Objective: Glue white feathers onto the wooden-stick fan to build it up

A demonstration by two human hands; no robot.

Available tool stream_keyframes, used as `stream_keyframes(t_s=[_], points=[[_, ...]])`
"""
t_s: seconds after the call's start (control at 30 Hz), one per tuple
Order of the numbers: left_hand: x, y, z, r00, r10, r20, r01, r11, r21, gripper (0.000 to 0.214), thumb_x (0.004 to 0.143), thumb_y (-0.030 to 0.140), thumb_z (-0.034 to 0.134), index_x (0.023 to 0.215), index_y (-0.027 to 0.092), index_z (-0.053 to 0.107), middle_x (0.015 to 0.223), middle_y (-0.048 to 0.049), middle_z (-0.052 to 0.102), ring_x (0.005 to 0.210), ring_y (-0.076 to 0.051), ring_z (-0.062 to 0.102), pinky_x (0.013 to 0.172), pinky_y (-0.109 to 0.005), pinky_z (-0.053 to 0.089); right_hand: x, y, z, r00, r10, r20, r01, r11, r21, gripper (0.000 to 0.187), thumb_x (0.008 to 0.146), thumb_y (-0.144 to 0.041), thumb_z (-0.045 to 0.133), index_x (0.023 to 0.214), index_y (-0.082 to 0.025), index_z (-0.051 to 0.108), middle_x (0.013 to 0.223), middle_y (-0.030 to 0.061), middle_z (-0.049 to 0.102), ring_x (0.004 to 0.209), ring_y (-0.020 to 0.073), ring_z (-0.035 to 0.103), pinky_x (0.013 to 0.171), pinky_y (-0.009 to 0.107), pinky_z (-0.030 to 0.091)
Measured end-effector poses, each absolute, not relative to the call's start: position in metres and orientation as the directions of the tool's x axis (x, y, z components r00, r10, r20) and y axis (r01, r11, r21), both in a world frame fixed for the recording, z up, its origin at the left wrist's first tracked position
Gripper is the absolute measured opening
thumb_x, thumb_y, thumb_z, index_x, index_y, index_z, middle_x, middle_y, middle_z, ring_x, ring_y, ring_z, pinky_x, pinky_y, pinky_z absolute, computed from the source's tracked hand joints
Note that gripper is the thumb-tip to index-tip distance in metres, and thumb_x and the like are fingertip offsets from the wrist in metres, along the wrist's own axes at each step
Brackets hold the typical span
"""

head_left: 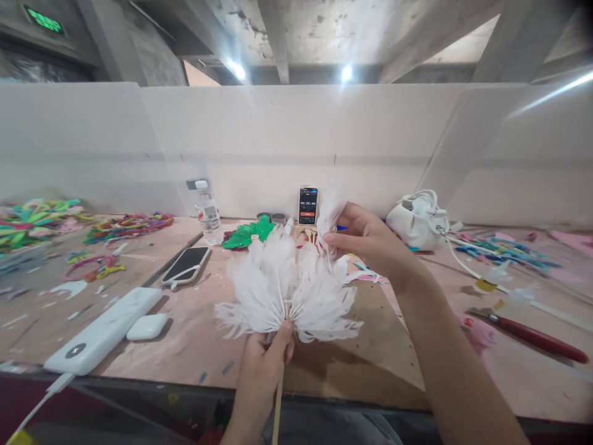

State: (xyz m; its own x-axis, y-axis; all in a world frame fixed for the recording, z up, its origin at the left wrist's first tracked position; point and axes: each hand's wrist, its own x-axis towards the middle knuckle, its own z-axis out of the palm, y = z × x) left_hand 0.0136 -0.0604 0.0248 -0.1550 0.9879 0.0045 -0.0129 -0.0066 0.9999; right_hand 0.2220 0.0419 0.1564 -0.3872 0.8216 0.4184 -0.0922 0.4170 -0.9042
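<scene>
My left hand [273, 352] is closed around the base of a fan of white feathers [259, 284], where their thin stems meet. A pale wooden stick [277, 408] runs down below that hand. Above the fan's right side, my right hand [356, 232] pinches a single white feather [330, 213], held upright between thumb and fingers. The fan spreads widely to both sides, with a gap near its upper right. Whether the held feather's lower end touches the fan, I cannot tell.
At left lie a white power bank [106, 330], an earbud case [147, 326] and a phone [186, 267]. Behind stand a water bottle [208, 213], green leaf-like pieces [250, 233] and a phone showing a timer [308, 207]. A white pouch [416, 222] and red-handled knife [532, 334] are at right.
</scene>
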Motion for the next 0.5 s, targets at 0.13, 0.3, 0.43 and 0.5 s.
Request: stream_keyframes(t_s=[0.13, 0.3, 0.43, 0.5], points=[[0.015, -0.06, 0.026, -0.065, 0.997, -0.043, 0.058, 0.046, 0.997, 0.052, 0.077, 0.065, 0.072, 0.055, 0.021, 0.056, 0.049, 0.0009, 0.053, 0.05, -0.014, 0.048, 0.054, -0.027, 0.034, 0.209, 0.028, 0.159, -0.409, 0.813, 0.415, -0.058, 0.43, -0.901, 0.023, 0.084, -0.031, 0.081, 0.102, -0.022, 0.069, 0.097, 0.0011, 0.074, 0.071, 0.0143, 0.07, 0.06, 0.026, 0.06], [0.014, -0.059, 0.021, 0.091, 0.992, -0.084, 0.014, 0.083, 0.996, 0.045, 0.076, 0.061, 0.077, 0.066, 0.02, 0.063, 0.048, 0.0032, 0.055, 0.041, -0.01, 0.037, 0.047, -0.024, 0.029, 0.19, 0.022, 0.152, -0.58, 0.721, 0.378, -0.044, 0.436, -0.899, 0.018, 0.082, -0.024, 0.08, 0.095, -0.022, 0.068, 0.09, 0.0003, 0.074, 0.082, 0.0167, 0.073, 0.065, 0.024, 0.058], [0.013, -0.059, 0.022, 0.135, 0.988, -0.07, -0.012, 0.072, 0.997, 0.046, 0.074, 0.059, 0.08, 0.059, 0.02, 0.06, 0.047, 0.0046, 0.052, 0.041, -0.008, 0.033, 0.047, -0.023, 0.028, 0.178, 0.022, 0.143, -0.639, 0.704, 0.309, 0.088, 0.466, -0.88, 0.008, 0.084, -0.018, 0.073, 0.089, -0.022, 0.067, 0.088, 0.0008, 0.074, 0.083, 0.0196, 0.074, 0.068, 0.029, 0.059], [0.013, -0.06, 0.024, 0.133, 0.99, -0.054, 0.019, 0.052, 0.998, 0.047, 0.075, 0.057, 0.079, 0.054, 0.02, 0.058, 0.046, 0.0039, 0.05, 0.043, -0.009, 0.035, 0.048, -0.024, 0.029, 0.174, 0.022, 0.14, -0.66, 0.69, 0.296, 0.116, 0.484, -0.868, 0.009, 0.084, -0.015, 0.071, 0.087, -0.022, 0.068, 0.086, -0.0001, 0.074, 0.081, 0.0191, 0.073, 0.071, 0.03, 0.06]])
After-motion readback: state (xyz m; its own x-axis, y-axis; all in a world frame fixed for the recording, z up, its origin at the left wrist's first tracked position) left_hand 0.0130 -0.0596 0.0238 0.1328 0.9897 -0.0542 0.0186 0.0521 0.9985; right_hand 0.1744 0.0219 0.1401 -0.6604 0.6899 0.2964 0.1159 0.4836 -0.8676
